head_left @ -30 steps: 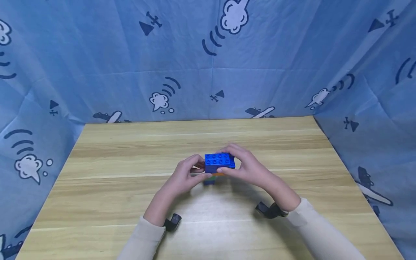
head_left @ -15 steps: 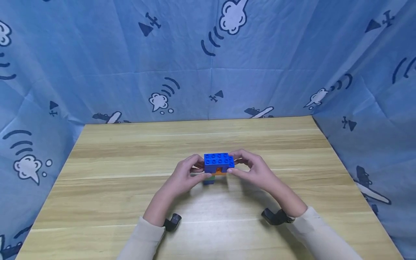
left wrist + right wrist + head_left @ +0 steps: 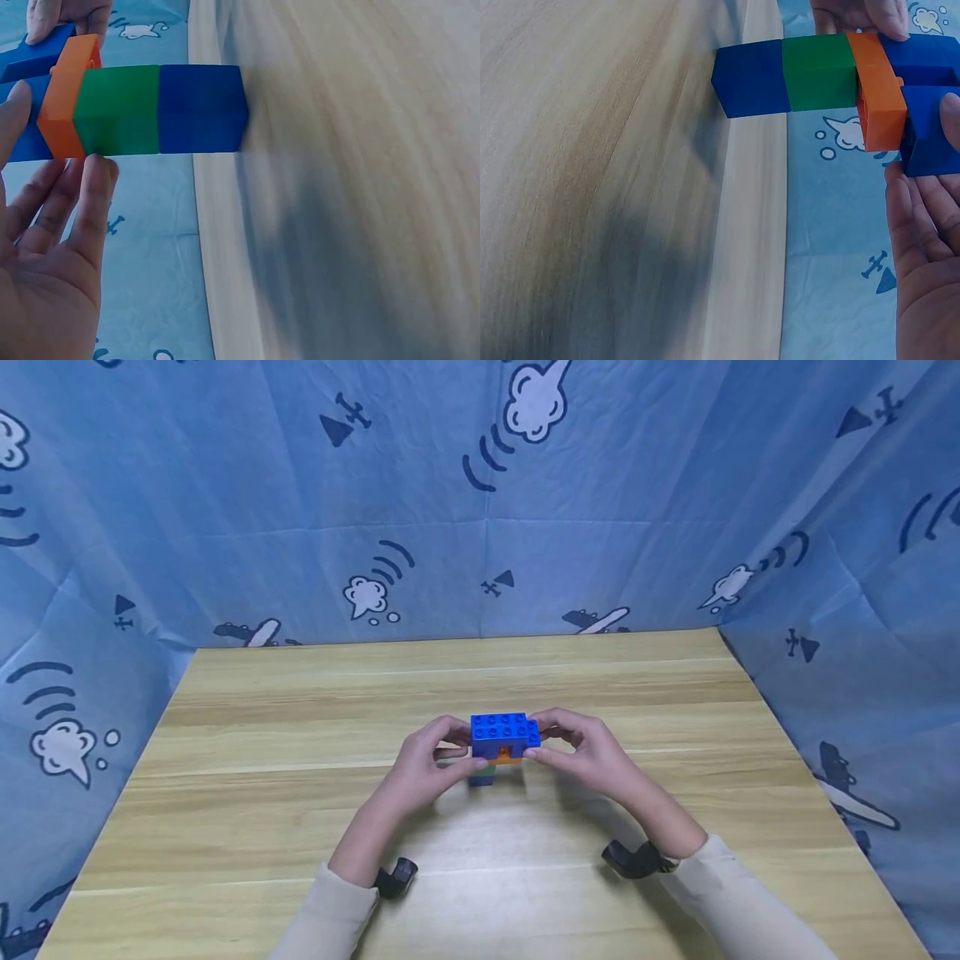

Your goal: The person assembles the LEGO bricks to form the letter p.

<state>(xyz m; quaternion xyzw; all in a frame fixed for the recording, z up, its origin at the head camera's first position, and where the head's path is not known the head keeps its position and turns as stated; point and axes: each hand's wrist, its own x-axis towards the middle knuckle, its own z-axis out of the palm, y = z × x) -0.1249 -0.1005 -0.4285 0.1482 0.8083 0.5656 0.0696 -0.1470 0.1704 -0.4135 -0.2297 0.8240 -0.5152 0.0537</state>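
Note:
A stack of toy building bricks stands on the table between the hands. Its lowest part is a blue brick [image 3: 202, 109], then a green brick [image 3: 120, 111], then an orange brick [image 3: 881, 105] reaching out to the right. Blue bricks sit above, topped by a studded eight-stud blue brick [image 3: 498, 727]. My left hand [image 3: 429, 762] grips the blue part's left end, thumb in front and fingers behind. At the other end, my right hand [image 3: 592, 756] pinches a slightly lower blue brick [image 3: 533, 734] between thumb and fingers. A gap shows between the lower blue bricks.
The stack stands on a light wood-grain table [image 3: 300, 710]. Blue patterned cloth [image 3: 420, 468] hangs behind the table and along both sides. Each wrist wears a black camera, seen on the left [image 3: 396, 878] and the right [image 3: 636, 860].
My right hand has drawn back to the right from the top blue brick's front and now pinches the stack's right end, baring the gap and orange below. The left hand stays in place.

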